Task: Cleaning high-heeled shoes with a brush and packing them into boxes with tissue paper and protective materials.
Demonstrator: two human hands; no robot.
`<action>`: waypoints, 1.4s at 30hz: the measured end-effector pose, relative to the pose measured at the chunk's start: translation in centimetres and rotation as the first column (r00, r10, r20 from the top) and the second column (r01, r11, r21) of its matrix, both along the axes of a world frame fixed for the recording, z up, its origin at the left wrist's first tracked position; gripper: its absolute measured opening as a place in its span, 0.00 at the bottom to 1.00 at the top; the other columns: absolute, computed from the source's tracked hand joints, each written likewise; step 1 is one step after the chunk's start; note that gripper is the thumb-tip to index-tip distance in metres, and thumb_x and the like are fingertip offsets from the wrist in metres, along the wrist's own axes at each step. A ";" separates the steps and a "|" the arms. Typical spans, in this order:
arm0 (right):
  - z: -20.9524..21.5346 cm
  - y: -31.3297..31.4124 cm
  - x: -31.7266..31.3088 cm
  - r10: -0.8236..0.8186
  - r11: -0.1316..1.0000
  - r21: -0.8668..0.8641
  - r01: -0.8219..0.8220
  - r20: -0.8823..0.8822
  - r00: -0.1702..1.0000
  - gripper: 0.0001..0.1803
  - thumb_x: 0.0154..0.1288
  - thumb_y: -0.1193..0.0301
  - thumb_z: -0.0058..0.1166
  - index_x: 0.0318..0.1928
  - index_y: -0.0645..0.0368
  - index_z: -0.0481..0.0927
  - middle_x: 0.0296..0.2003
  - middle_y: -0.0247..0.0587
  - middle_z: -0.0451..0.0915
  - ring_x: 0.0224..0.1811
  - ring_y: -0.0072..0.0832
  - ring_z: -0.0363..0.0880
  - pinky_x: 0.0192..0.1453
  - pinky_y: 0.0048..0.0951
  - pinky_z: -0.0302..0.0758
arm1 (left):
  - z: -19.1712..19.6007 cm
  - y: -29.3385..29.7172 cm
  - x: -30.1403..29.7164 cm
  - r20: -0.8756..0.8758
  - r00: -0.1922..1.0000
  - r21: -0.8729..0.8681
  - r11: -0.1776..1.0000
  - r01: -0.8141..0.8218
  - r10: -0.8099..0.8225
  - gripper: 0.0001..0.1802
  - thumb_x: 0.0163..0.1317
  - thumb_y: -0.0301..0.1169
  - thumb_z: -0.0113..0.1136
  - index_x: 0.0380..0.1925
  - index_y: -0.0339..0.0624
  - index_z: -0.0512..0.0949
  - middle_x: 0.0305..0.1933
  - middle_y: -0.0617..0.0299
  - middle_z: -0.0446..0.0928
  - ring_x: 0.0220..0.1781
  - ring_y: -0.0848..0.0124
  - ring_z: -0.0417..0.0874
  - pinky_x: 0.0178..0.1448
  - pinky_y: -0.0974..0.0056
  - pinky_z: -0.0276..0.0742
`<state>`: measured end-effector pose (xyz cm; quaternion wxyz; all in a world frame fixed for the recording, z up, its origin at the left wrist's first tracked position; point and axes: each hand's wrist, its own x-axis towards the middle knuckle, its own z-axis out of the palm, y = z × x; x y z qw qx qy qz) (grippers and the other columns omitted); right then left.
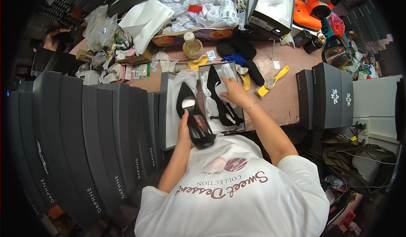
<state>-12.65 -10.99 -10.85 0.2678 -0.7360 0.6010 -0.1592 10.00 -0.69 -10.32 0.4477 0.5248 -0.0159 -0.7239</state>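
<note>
Left hand grasps black shoe, body between thumb and fingers. Right hand: fingertips just beside second shoe; cannot tell whether pinching anything.

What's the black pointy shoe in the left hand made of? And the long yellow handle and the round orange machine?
The black pointed shoe in the left hand looks like suede or fabric: its toe is dull. The long yellow handle is probably smooth plastic, one even colour. The rounded orange machine seems plastic, its moulded shell slightly shiny; painted metal is possible.
</note>
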 end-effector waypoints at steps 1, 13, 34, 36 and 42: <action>-1.2 -0.1 0.1 0.056 0.997 0.065 -0.050 -0.092 0.994 0.22 0.51 0.69 0.65 0.47 0.61 0.74 0.40 0.52 0.77 0.41 0.48 0.79 0.43 0.44 0.75 | -0.3 -0.3 0.9 0.153 0.987 -0.017 0.998 0.055 -0.051 0.24 0.62 0.54 0.56 0.36 0.42 0.72 0.22 0.60 0.74 0.22 0.70 0.77 0.27 0.67 0.77; 7.6 3.4 4.0 0.143 0.976 -0.218 -0.024 0.547 0.825 0.10 0.49 0.77 0.58 0.34 0.59 0.74 0.31 0.41 0.75 0.36 0.39 0.76 0.40 0.32 0.72 | 4.8 -1.9 -2.4 -0.149 0.988 -0.074 0.997 0.031 -0.041 0.37 0.61 0.68 0.42 0.37 0.40 0.75 0.30 0.57 0.78 0.28 0.67 0.81 0.34 0.64 0.80; 3.4 3.2 8.7 0.168 0.972 -0.189 -0.140 0.140 0.976 0.39 0.48 0.76 0.54 0.66 0.51 0.62 0.68 0.57 0.52 0.70 0.51 0.52 0.67 0.52 0.56 | 5.4 1.6 -3.7 -0.111 0.987 -0.109 0.989 0.103 -0.115 0.35 0.65 0.64 0.41 0.33 0.39 0.74 0.26 0.60 0.74 0.24 0.70 0.79 0.31 0.67 0.78; 2.6 3.2 7.2 0.163 0.982 -0.142 -0.125 0.296 0.941 0.43 0.47 0.76 0.53 0.68 0.52 0.57 0.67 0.60 0.52 0.69 0.54 0.53 0.68 0.50 0.56 | 4.7 2.1 -3.4 -0.150 0.973 -0.075 0.983 0.166 -0.176 0.36 0.63 0.65 0.41 0.31 0.39 0.74 0.24 0.60 0.75 0.24 0.69 0.79 0.30 0.67 0.78; 4.5 3.1 3.5 0.099 0.994 -0.088 -0.066 0.453 0.886 0.45 0.52 0.66 0.61 0.68 0.62 0.54 0.63 0.60 0.60 0.67 0.50 0.59 0.69 0.39 0.59 | 4.3 0.9 -3.4 -0.045 0.981 -0.112 0.977 0.184 -0.190 0.34 0.63 0.63 0.46 0.29 0.38 0.76 0.23 0.59 0.76 0.23 0.69 0.79 0.29 0.68 0.78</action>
